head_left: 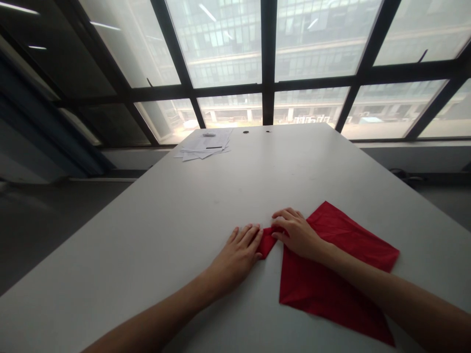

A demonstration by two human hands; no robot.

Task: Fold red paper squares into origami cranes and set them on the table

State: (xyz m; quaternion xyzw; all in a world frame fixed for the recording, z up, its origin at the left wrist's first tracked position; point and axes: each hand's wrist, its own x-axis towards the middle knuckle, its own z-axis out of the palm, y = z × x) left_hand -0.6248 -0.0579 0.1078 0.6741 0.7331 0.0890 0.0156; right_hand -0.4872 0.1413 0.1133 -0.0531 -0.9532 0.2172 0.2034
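Observation:
A large red cloth point(331, 294) lies spread on the white table at the right, with creases across it. Left of it is a small folded red piece point(266, 243); whether the two are joined is hidden by my fingers. My left hand point(239, 255) rests flat on the left part of the small piece, fingers stretched out. At the piece's upper right end, my right hand point(297, 233) has its fingers curled and pinched on the red material, while its wrist and forearm cross above the large cloth.
Papers point(200, 146) with a small clear object on top lie at the far left of the white table point(176, 215). Two small dark round spots are near the far edge. Large windows stand beyond, and a blue curtain point(40, 113) hangs at the left.

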